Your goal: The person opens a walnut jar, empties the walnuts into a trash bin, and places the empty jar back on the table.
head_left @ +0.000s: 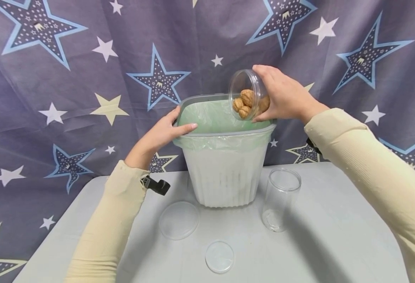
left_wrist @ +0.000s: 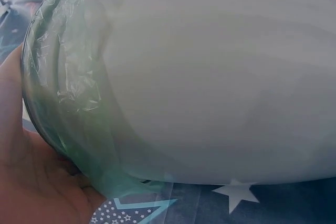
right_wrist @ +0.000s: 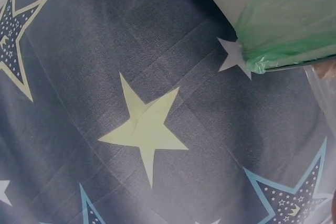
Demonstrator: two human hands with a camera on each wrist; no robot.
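A white trash bin (head_left: 225,173) lined with a green plastic bag (head_left: 207,114) stands upright on the table. My left hand (head_left: 163,127) grips its left rim, the thumb lying over the edge; in the left wrist view the palm (left_wrist: 37,177) is against the bagged rim. Above the bin's right side, my right hand (head_left: 281,94) holds a clear plastic jar (head_left: 240,78) around its base. The jar is tipped on its side, mouth to the left, with several walnuts (head_left: 246,103) inside. In the right wrist view only slivers of the jar show at the right edge.
To the bin's right stands a clear, lidless tall jar (head_left: 281,196). In front of the bin lie a larger clear round lid (head_left: 179,221) and a smaller one (head_left: 220,257) on the grey table (head_left: 349,220). A star-patterned curtain (head_left: 207,23) hangs right behind the bin.
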